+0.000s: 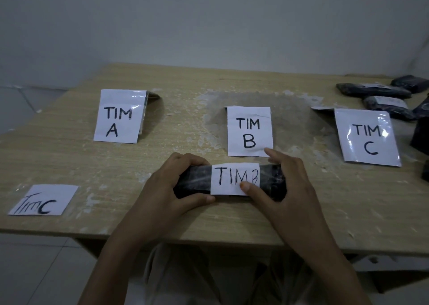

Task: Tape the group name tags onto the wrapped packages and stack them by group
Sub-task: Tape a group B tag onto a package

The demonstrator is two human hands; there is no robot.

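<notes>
Just in front of the TIM B card [249, 131], the left hand [171, 184] and right hand [285, 184] each grip an end of the wrapped package [195, 182], which looks light, soft and slick-skinned, so end holds suit.

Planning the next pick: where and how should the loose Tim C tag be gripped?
Probably its near edge, from the front. The Tim C tag lies flat on the table, leaving nothing to pinch from above. It sits close to the front edge, so slide it over and pinch the overhang.
</notes>
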